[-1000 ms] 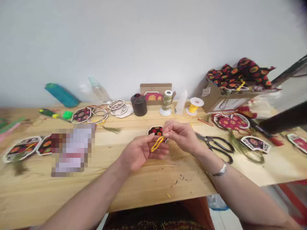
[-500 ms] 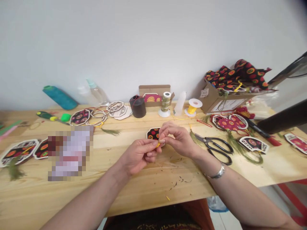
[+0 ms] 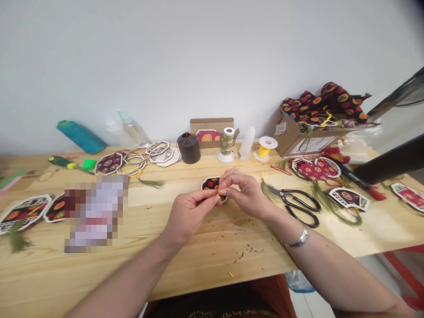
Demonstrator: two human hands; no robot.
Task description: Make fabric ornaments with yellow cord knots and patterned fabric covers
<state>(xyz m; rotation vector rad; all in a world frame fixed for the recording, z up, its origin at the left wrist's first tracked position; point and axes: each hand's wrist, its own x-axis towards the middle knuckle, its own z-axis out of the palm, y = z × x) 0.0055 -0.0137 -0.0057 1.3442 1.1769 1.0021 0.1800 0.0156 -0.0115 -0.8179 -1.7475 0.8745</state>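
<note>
My left hand (image 3: 192, 215) pinches a small piece of yellow cord (image 3: 218, 194) between thumb and index finger. From the other side, my right hand (image 3: 245, 193) pinches at the same cord, its thumb and fingertip meeting those of the left. Most of the cord is covered by the fingers. Just behind the hands a black ornament (image 3: 208, 182) with red and orange round patterns lies on the table, partly hidden by them. To the right of my right hand are a green tassel (image 3: 269, 191) with a yellow loop and black-handled scissors (image 3: 301, 205).
Along the wall stand a black thread cone (image 3: 189, 149), a green spool (image 3: 228, 145), a white bottle (image 3: 247, 143) and a yellow cord spool (image 3: 264, 151). A cardboard box (image 3: 285, 141) holds patterned fabric. Framed ornaments (image 3: 26, 213) lie at left. Dark scraps (image 3: 241, 255) lie in front.
The left fingers have straightened and closed in on the right fingertips, covering more of the yellow cord. The right hand keeps nearly the same pose. The view has shifted slightly.
</note>
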